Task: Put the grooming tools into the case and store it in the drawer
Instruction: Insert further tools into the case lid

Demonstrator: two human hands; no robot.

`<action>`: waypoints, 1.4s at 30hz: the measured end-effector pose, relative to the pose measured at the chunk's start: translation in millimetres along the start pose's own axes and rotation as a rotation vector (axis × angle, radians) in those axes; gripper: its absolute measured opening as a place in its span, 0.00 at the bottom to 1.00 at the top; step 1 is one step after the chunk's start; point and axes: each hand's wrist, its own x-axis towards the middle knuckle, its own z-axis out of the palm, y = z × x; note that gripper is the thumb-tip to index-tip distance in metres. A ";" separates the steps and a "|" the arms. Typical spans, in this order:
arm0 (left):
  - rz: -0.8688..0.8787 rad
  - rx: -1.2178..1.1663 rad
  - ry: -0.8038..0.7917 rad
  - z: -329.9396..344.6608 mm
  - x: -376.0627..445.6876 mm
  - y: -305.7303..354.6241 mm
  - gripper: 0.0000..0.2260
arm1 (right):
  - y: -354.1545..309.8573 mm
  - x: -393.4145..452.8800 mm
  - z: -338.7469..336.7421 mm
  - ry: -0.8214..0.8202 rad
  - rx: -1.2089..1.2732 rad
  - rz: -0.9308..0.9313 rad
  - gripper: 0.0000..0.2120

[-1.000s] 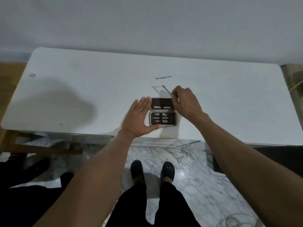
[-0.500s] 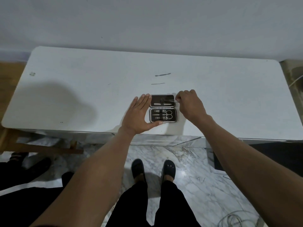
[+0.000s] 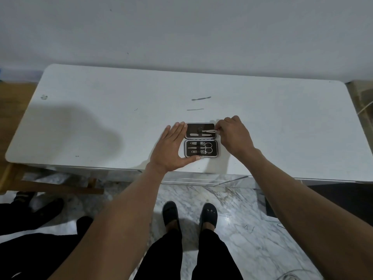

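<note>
While the small black zip case with a grey rim (image 3: 201, 140) lies open flat on the white worktop (image 3: 101, 126), near its front edge, the packing looks a little over halfway done. On the case's near half, scissors, clippers and two or three other small steel tools already sit under the elastic strap; on its far half one flat steel file is in place. The right hand (image 3: 234, 136), at the case's right side, pinches a thin steel tool (image 3: 210, 130) between thumb and fingers, closed narrowly on its end, and is feeding it across the far half toward the strap. The left hand (image 3: 171, 148) rests flat against the case's left side, fingers spread and straight, thumb along the near edge, steadying it and gripping nothing. Beyond the case, well apart from it, two slim metal tools remain loose on the worktop: a longer one with shaped ends (image 3: 201, 98) and a thin straight one (image 3: 195, 109) nearer the case. By my reckoning, those two must still go in, then the case closed and stored. No drawer is plainly identifiable.
</note>
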 end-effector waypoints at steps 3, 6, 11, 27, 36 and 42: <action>-0.001 -0.006 0.006 0.8 0.3 0.2 0.52 | -4.7 3.6 1.4 0.001 0.009 -0.007 0.07; 0.001 -0.016 0.017 1.7 0.3 0.3 0.52 | -7.4 5.6 4.1 -0.008 0.024 0.011 0.06; 0.000 -0.008 0.009 2.1 0.7 -0.5 0.52 | -11.3 6.0 5.3 -0.042 0.088 0.075 0.05; -0.008 -0.035 0.018 1.7 0.8 0.3 0.52 | -22.5 11.6 6.5 -0.071 0.111 0.156 0.08; -0.012 -0.046 0.012 1.7 1.0 0.6 0.52 | -25.6 15.4 9.9 -0.076 0.103 0.107 0.10; -0.011 -0.029 0.011 0.8 0.9 1.0 0.52 | -24.2 21.0 4.6 -0.091 0.136 0.107 0.09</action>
